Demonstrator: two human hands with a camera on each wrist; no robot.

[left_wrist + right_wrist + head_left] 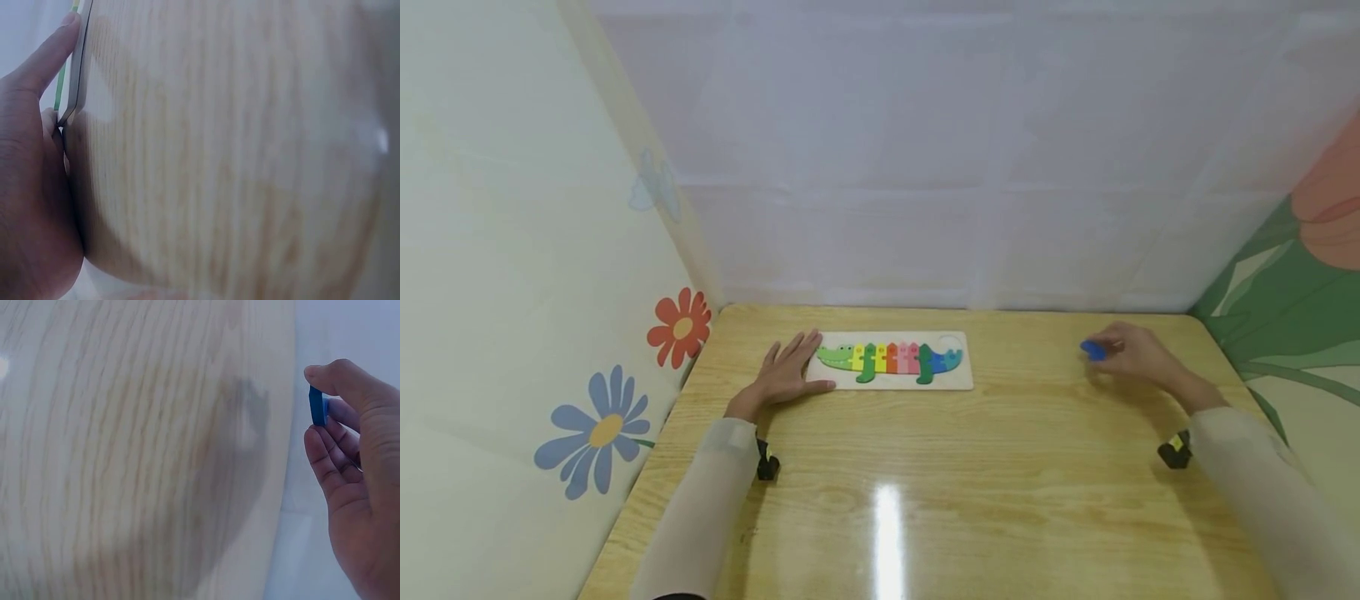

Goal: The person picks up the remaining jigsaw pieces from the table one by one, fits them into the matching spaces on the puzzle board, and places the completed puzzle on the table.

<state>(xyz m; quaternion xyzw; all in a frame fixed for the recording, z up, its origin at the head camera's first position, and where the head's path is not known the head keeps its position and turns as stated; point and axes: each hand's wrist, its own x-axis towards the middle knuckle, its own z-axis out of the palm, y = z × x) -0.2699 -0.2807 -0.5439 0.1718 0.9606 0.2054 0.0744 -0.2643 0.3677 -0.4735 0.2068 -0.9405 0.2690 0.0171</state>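
A crocodile puzzle board (891, 385) lies flat on the wooden table, with a green head at the left and a blue tail part at the right. Brightly coloured pieces fill its body, and a pale curved outline shows in its far right corner. My left hand (786, 371) rests at the board's left end, fingers spread straight along that side, thumb over the near edge. In the left wrist view, the thumb (53, 53) lies along the board's side. Off to the right, my right hand (1131, 357) pinches a small blue puzzle piece (317, 406) above the table.
White cloth (850, 167) hangs behind the table's far edge. Flower-printed sheets stand at the left (606, 429) and right (1285, 292) sides. The wooden tabletop (1000, 483) spreads in front of the board, with a bright light reflection on it.
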